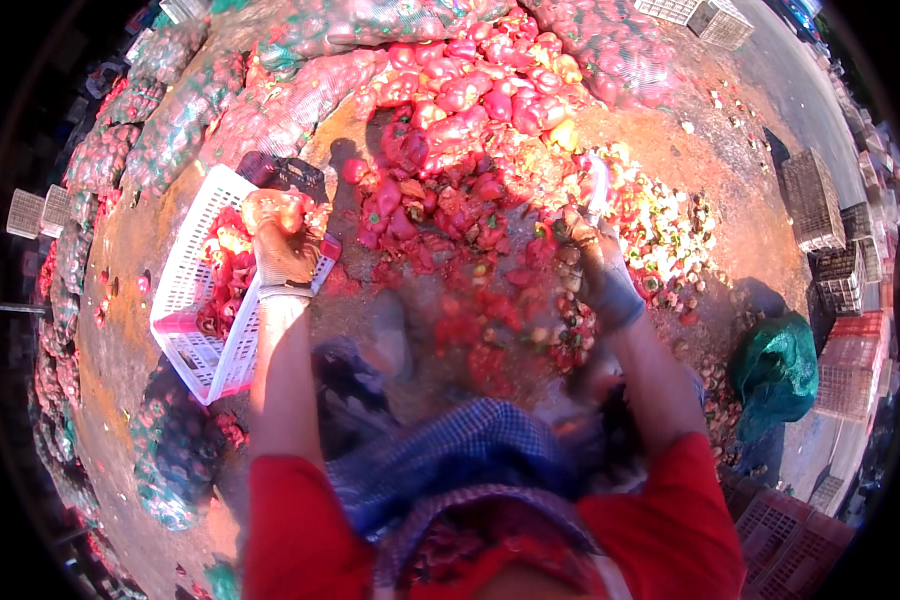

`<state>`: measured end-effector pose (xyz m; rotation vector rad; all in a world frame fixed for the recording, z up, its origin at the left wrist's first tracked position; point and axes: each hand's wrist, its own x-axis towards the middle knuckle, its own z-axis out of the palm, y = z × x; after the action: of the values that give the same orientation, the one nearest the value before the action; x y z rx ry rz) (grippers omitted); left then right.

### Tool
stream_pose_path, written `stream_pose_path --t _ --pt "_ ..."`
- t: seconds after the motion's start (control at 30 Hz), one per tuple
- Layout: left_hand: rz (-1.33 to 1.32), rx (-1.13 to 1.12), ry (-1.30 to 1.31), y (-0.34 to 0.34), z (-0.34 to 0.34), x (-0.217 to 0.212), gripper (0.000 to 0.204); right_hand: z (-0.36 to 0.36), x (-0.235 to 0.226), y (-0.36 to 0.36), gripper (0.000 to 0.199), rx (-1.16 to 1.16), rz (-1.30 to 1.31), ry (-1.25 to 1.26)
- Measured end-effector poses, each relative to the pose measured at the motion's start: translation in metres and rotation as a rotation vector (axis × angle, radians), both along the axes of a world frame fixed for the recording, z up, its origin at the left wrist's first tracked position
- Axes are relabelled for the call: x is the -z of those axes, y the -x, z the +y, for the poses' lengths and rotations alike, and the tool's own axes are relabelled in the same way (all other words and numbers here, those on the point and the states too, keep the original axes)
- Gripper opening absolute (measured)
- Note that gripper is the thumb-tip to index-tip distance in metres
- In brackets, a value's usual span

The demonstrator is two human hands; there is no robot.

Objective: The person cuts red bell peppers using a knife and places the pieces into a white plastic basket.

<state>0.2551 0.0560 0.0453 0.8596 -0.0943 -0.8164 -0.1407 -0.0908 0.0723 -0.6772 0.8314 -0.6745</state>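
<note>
My left hand (284, 260), in a dirty work glove, is closed round a red bell pepper (278, 210) over the right side of a white plastic crate (192, 240). Red pepper pieces (232, 270) lie inside that crate. On the right, my gloved right hand (610, 275) is closed on a knife (598, 184), its pale blade pointing away from me and washed out by glare. Beyond and between my hands spreads a heap of red peppers (460, 110), whole ones at the back and broken ones nearer. Cut-off pepper cores (670, 230) are strewn beside my right hand.
Full mesh sacks of peppers (185, 120) line the left, and another sack (620, 50) lies behind the heap. A green mesh sack (775, 375) stands at right. Stacked crates (815, 200) run along the right edge. A dark crate (295, 178) sits behind the white one.
</note>
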Motion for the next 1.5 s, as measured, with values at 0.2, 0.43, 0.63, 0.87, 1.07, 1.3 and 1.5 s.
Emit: stream_pose_path --t 0.2,0.43,0.63,0.87,1.07,1.3,1.5 --pt "0.158 -0.417 -0.579 -0.165 0.162 0.057 0.052 -0.015 0.025 0.005 0.021 0.115 0.150 0.248" --pt "-0.317 0.043 -0.821 -0.057 -0.019 0.076 0.012 -0.077 0.061 0.093 0.031 0.139 1.101 0.687" --pt "-1.449 0.404 -1.142 -0.044 -0.101 0.180 0.048 -0.073 0.044 0.082 0.032 0.212 0.855 0.814" --pt "-1.592 0.338 -1.357 0.006 -0.159 0.226 0.043 -0.044 0.033 0.053 0.027 0.166 0.861 0.737" --pt "-1.111 0.446 -1.078 -0.030 -0.136 0.251 0.041 -0.041 0.026 0.033 0.024 0.172 0.767 0.608" --pt "-0.262 0.464 -0.598 -0.022 -0.095 0.163 0.028 -0.037 0.034 0.031 0.018 0.069 0.747 0.811" --pt "-1.180 0.563 -0.406 -0.061 -0.030 0.074 0.033 -0.029 0.036 0.015 0.015 0.057 0.537 0.778"
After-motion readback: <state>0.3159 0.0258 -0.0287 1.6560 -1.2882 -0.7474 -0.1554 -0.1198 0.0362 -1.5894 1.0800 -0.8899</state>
